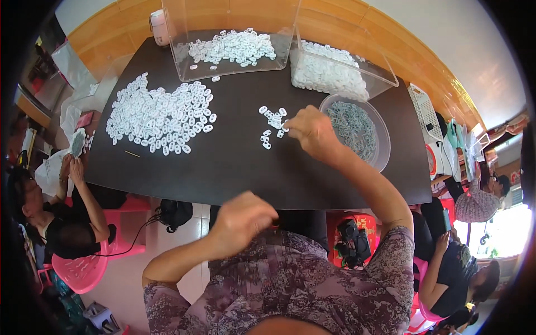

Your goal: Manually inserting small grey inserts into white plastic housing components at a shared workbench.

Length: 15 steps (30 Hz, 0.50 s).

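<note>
My right hand [312, 131] reaches over the dark table, its thumb and fingers pinched at a small white oval plastic piece [286, 126] with holes. Beside those fingertips lies a small loose group of the same pieces [273, 119]. My left hand [243, 220] is raised near the table's front edge, fingers curled and somewhat blurred; anything in them is hidden. Right of my right hand, partly behind its wrist, stands a round clear tub [382, 137] of many small grey-green metal-looking parts. A large spread of white oval pieces [159, 114] covers the table's left part.
Two clear plastic bins, one at the back middle [234, 71] and one at the back right [379, 75], hold more white pieces. A pink bottle [159, 28] stands at the far left corner. A thin stick [132, 153] lies front left. Other people sit at both sides.
</note>
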Available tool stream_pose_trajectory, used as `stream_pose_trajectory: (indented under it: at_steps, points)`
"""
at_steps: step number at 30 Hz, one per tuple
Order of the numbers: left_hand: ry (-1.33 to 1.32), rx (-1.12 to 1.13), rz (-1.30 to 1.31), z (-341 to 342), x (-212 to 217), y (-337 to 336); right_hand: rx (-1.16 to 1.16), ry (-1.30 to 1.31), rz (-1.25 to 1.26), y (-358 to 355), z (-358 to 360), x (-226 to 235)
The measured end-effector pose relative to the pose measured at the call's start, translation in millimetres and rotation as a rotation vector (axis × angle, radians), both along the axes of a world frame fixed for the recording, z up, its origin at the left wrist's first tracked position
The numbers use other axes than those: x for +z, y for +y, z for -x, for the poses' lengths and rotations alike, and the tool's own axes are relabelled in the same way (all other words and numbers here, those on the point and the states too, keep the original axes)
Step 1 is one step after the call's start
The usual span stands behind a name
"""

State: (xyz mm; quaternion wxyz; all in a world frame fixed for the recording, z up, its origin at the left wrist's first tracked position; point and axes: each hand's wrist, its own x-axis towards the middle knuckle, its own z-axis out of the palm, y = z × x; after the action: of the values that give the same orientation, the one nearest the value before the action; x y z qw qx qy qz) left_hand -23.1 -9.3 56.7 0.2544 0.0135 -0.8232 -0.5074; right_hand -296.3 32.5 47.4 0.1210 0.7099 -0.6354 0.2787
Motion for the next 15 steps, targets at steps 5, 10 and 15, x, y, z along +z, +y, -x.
stream_pose_trajectory:
  at_steps: [5,10,15]
  points:
    - [-0.056,0.39,0.027,13.4,-21.9,-31.6,0.007,-0.077,-0.038,0.4,-27.7,-21.5]
    - [-0.045,0.429,-0.05,14.7,-40.6,-32.4,-0.099,0.005,-0.073,-10.8,-50.5,-34.3]
    - [-0.114,0.458,-0.211,15.1,-42.2,-30.6,-0.099,-0.089,-0.093,-14.2,-54.1,-40.1]
